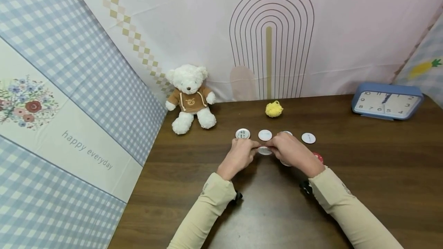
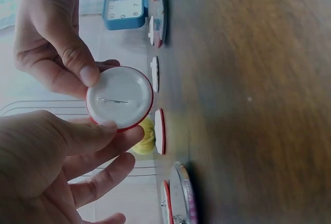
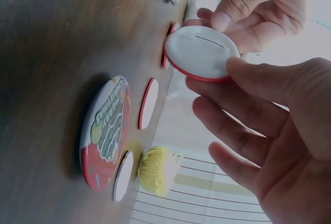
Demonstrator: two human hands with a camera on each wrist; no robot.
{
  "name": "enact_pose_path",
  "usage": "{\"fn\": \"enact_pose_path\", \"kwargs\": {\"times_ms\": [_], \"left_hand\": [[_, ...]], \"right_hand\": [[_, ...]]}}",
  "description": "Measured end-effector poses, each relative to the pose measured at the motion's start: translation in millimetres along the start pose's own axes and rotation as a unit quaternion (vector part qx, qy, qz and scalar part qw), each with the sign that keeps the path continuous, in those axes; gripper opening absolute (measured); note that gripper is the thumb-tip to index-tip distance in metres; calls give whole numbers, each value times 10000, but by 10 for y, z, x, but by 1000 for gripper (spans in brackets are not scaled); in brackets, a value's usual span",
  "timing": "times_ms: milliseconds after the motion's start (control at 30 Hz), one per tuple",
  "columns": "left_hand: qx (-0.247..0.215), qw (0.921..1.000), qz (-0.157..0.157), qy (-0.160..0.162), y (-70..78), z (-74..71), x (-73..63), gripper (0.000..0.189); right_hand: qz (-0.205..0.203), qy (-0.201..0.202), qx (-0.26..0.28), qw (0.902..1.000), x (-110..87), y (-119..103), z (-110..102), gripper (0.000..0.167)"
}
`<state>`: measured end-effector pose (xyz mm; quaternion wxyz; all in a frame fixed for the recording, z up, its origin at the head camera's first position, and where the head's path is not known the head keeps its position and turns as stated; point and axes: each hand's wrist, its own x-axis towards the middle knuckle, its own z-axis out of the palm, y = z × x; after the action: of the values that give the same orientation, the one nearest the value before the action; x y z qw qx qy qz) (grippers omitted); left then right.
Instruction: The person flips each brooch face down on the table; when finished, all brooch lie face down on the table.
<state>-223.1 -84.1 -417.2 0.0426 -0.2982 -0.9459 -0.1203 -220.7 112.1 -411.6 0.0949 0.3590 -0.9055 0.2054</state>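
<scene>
Between my two hands is a round pin-back badge (image 2: pixel 126 87) with a red rim, its white back and metal pin facing the wrist cameras. The left hand (image 1: pixel 238 155) pinches one edge between thumb and fingers. At the opposite edge, the right hand (image 1: pixel 292 151) grips it the same way, its thumb on the white back. Beyond the hands lie more round badges, including a white one (image 1: pixel 265 135) and one at the left (image 1: pixel 242 133) beside the left hand. A red and white "Merry Christmas" badge (image 3: pixel 106 133) lies face up near the right hand, which partly covers other badges in the head view.
A yellow yarn ball (image 1: pixel 274 109) sits behind the badges. At the back left, a white teddy bear (image 1: pixel 190 95) in a brown hoodie leans by the wall. A blue clock (image 1: pixel 387 101) stands at the back right of the wooden table (image 1: pixel 166 180).
</scene>
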Motion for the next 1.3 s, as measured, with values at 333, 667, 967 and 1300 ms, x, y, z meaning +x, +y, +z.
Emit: {"fn": "enact_pose_path", "kwargs": {"times_ms": [333, 667, 967, 1300], "left_hand": [[-554, 9981, 135, 215, 17, -31, 17, 29], [-370, 9993, -5, 26, 78, -5, 16, 43], [-12, 9999, 124, -106, 117, 64, -15, 40], [502, 9979, -10, -402, 120, 103, -17, 37]], "right_hand": [[496, 478, 305, 9972, 28, 0, -17, 8], [991, 507, 602, 9920, 31, -26, -17, 11], [1091, 294, 662, 9914, -16, -19, 30, 8], [426, -464, 540, 9965, -16, -22, 64, 19]]}}
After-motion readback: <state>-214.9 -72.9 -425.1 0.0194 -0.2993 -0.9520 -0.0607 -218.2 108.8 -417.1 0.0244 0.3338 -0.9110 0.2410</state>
